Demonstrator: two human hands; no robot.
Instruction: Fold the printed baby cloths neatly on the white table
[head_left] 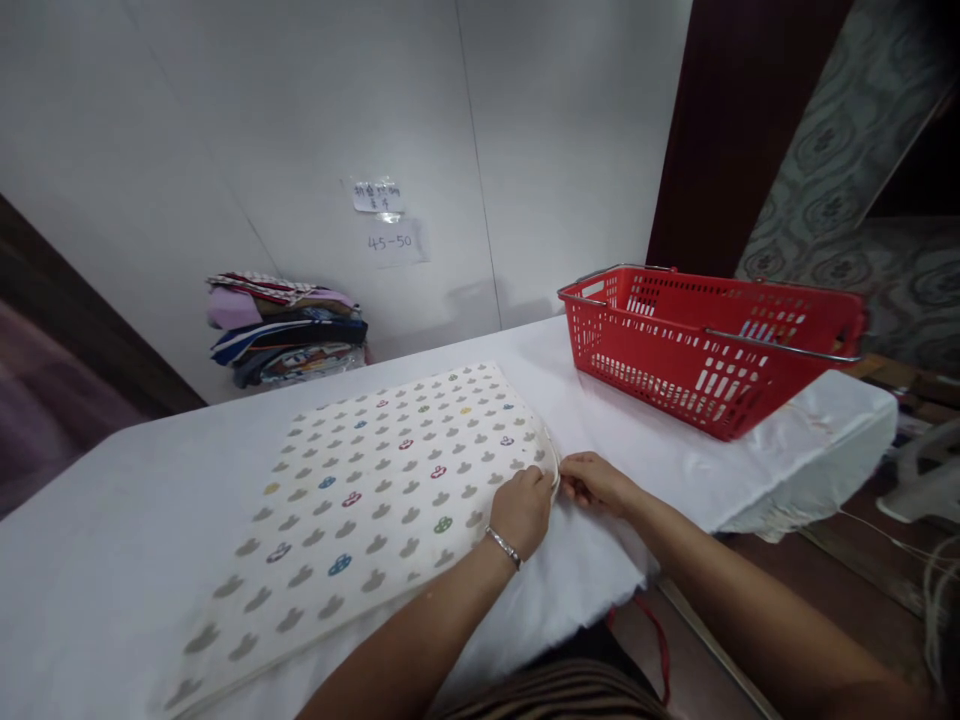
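A flat cream cloth with a grey duck print (375, 490) lies spread on the white padded table (112, 540). My left hand (523, 510), a silver bracelet at its wrist, rests closed on the cloth's right edge. My right hand (592, 482) sits just beside it and pinches the same edge from the outside. The fingertips of both hands meet at the seam.
A red plastic basket with metal handles (712, 345) stands at the table's far right end. A pile of folded clothes (289, 330) sits at the back against the white wall, under two paper labels (379, 197). The table's edge drops off at right.
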